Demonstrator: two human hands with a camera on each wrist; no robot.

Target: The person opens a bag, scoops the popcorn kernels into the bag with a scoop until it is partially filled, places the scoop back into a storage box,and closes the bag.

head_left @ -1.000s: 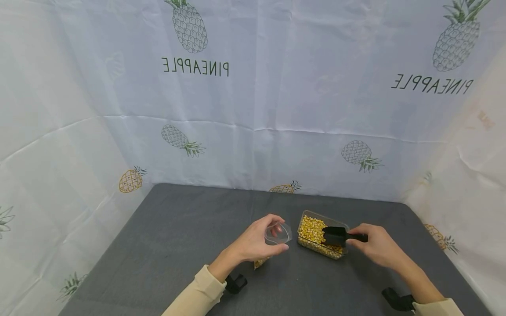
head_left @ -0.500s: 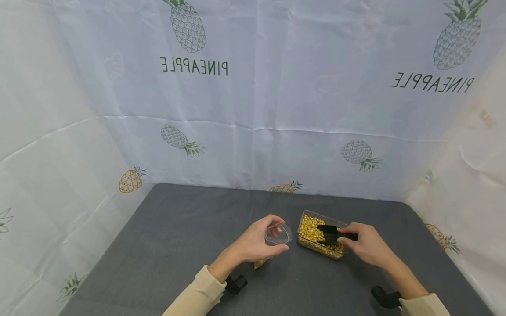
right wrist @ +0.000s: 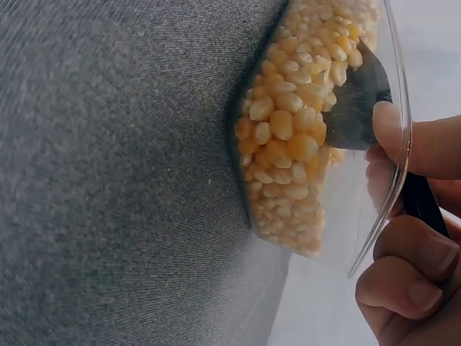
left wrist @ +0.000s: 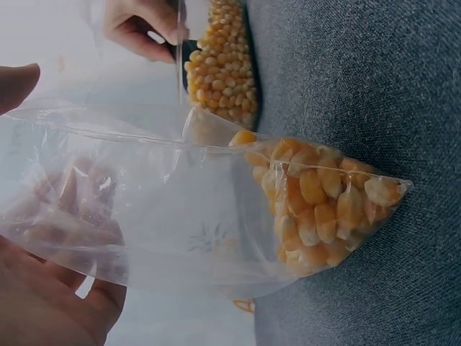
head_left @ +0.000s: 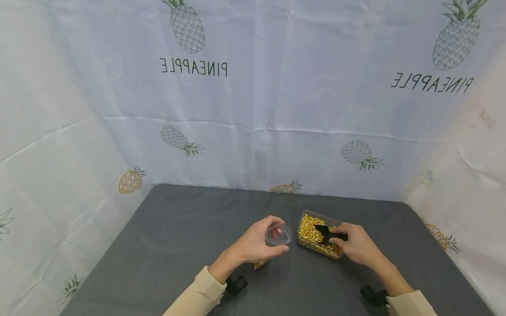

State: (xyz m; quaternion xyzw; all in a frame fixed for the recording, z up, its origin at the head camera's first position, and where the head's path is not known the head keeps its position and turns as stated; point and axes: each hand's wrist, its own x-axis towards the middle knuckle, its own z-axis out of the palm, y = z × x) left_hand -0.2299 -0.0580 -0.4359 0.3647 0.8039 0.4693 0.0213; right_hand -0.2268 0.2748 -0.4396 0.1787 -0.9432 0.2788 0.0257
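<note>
My left hand (head_left: 257,241) holds the mouth of a clear plastic bag (left wrist: 180,209) spread between thumb and fingers. Corn kernels (left wrist: 317,202) fill the bag's pointed bottom, which hangs down by the cloth. To its right stands a clear rectangular container (head_left: 320,251) of yellow corn kernels (head_left: 310,228). My right hand (head_left: 357,243) grips the handle of a small black scoop (head_left: 325,232) over the container's right side. In the right wrist view, the blade of the scoop (right wrist: 356,101) is partly sunk among the kernels, inside the clear wall.
A dark grey cloth (head_left: 189,232) covers the table. White curtain (head_left: 253,87) printed with pineapples encloses the back and both sides. A black strap mount (head_left: 236,285) sits at the left wrist, another black mount (head_left: 373,296) at the right.
My right hand has moved left with the scoop, pushing its blade further into the corn toward the container's middle. The left hand and the bag stay in place.
</note>
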